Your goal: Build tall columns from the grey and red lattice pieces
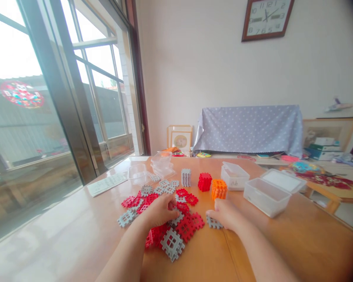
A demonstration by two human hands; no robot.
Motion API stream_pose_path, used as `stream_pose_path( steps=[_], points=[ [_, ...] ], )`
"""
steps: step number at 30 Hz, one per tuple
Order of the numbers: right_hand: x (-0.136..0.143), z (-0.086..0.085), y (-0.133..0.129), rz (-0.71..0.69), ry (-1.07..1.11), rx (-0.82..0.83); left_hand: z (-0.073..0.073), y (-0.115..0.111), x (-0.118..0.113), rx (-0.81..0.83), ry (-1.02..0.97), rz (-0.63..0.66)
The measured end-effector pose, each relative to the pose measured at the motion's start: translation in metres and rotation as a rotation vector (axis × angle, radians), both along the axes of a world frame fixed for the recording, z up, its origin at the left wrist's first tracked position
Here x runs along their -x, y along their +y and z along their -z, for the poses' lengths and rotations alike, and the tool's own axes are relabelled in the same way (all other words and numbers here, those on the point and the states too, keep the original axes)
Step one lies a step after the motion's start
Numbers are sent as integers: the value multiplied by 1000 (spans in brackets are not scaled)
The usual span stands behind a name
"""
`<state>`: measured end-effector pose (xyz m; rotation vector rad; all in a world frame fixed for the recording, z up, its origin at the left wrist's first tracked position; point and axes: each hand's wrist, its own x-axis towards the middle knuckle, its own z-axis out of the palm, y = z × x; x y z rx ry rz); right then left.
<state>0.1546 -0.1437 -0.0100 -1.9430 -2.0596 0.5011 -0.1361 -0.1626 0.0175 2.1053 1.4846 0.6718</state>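
My left hand (162, 209) is over the pile of red pieces (186, 228) and grey pieces (172, 243), its fingers curled at a grey piece (178, 217). My right hand (223, 213) has its thumb and fingers closed on a grey piece (214, 222) at the table, right of the pile. Just beyond my right hand stands an orange stack (219, 189). Left of that are a red stack (205, 182) and a grey stack (186, 178) of the same notched square pieces.
Two clear boxes, one lidded (234, 177) and one open (266, 197), stand at the right. Clear containers (137, 174) and a printed sheet (107, 184) lie at the back left of the wooden table (206, 258). A window is on the left.
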Motion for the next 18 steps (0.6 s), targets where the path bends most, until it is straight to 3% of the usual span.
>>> stream_pose_path(
  steps=[6, 12, 18],
  points=[
    [-2, 9, 6, -18, 23, -3, 6, 0, -2, 54, -42, -14],
    [8, 12, 10, 32, -32, 20, 2, -2, -5, 78, -105, 7],
    [5, 17, 12, -17, 12, 29, 5, 2, -5, 196, -380, 7]
  ],
)
